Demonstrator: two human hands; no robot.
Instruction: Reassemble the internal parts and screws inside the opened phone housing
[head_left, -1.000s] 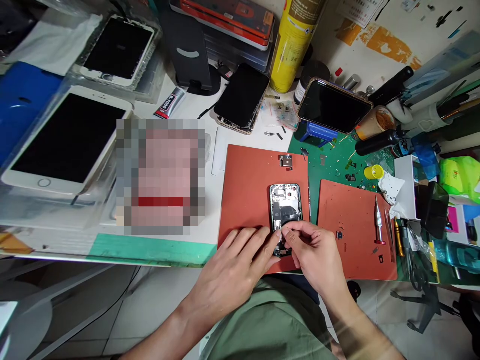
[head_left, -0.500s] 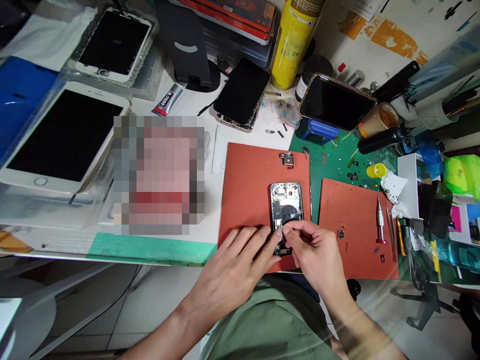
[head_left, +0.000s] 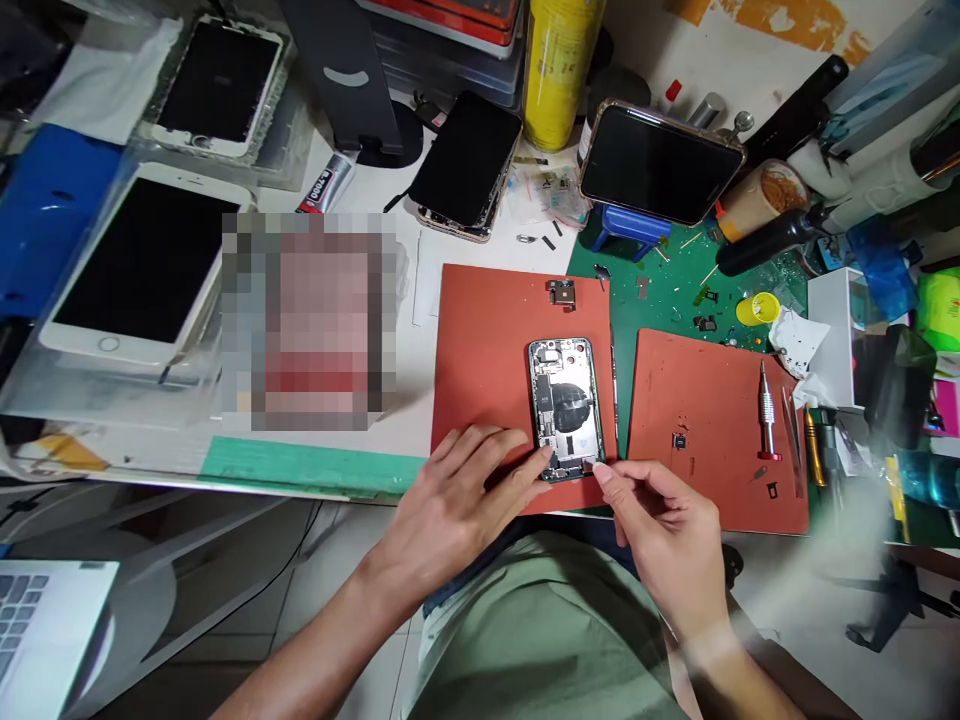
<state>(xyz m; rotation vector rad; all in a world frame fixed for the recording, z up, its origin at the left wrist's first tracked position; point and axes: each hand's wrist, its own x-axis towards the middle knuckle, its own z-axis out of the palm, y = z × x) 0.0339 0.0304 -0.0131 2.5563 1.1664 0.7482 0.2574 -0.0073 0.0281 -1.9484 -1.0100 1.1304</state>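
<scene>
An opened phone body with bare inner parts lies on the left red mat. My left hand rests at its lower left edge, fingers spread, a fingertip touching the frame. At the lower right corner is my right hand, thumb and index finger pinched together; anything between them is too small to make out. A small metal part sits near the top of the same mat.
On the right red mat are a screwdriver, tweezers and a small chip. Behind stand a phone on a blue stand and a yellow can. A white phone lies at left; a blurred patch covers something beside it.
My right hand has moved from the middle of the phone body to its lower right corner. My left hand stays at the lower left edge. The camera view has shifted slightly.
</scene>
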